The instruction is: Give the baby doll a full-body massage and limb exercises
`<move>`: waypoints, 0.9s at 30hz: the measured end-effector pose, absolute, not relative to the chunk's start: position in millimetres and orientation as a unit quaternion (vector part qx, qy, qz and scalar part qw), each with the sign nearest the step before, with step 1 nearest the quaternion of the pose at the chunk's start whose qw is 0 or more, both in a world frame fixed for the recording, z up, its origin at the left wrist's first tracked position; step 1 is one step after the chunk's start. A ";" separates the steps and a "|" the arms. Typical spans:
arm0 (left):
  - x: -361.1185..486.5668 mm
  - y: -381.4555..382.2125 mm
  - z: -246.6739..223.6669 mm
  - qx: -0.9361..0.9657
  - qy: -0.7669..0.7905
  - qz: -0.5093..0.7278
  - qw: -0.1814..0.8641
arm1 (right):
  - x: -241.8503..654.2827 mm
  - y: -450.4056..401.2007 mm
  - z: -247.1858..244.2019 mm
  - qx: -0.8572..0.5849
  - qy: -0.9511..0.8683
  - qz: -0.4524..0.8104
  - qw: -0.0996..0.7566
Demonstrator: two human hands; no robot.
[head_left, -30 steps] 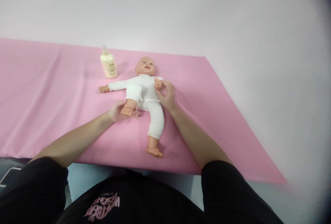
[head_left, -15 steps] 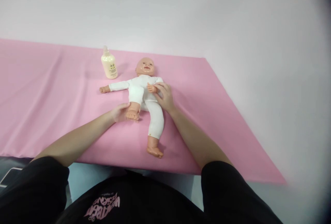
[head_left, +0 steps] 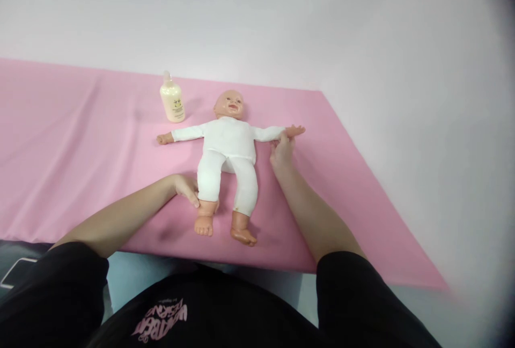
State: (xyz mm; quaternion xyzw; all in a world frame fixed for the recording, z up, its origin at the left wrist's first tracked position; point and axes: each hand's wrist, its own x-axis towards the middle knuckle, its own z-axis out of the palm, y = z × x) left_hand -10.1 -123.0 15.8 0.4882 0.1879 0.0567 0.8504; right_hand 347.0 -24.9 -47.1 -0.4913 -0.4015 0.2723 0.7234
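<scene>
Baby doll [head_left: 229, 139] is on its back on the pink cover [head_left: 80, 149], right in front of you, head toward the wall [head_left: 257, 21], feet toward you near the front edge. Body, arms and legs are white fabric; head, hands and feet are bare plastic. Both doll arms stretch out sideways, legs slightly apart and pointing at you. Your left hand [head_left: 187, 190] is on the doll leg to your left, just above the ankle: thumb on top, fingers curled behind and mostly hidden by the leg, so clamped on it. Your right hand [head_left: 284, 150] has the doll arm to your right near the wrist, thumb and fingers closed around it, the doll's open hand sticking out past your grip. Doll's other arm lies loose on the cover, untouched. Pale yellow bottle [head_left: 173, 102] stands upright beyond that arm, left of the head, printed label toward you, clear top, well apart from both your hands. Closest to you: your black T-shirt [head_left: 209, 310] with pink lettering, light blue trousers [head_left: 137, 278] under the cover's edge
</scene>
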 end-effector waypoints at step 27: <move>11.5 -119.7 20.6 0.337 0.168 0.280 0.883 | 286.6 -89.9 11.3 -0.351 -0.833 -0.111 0.412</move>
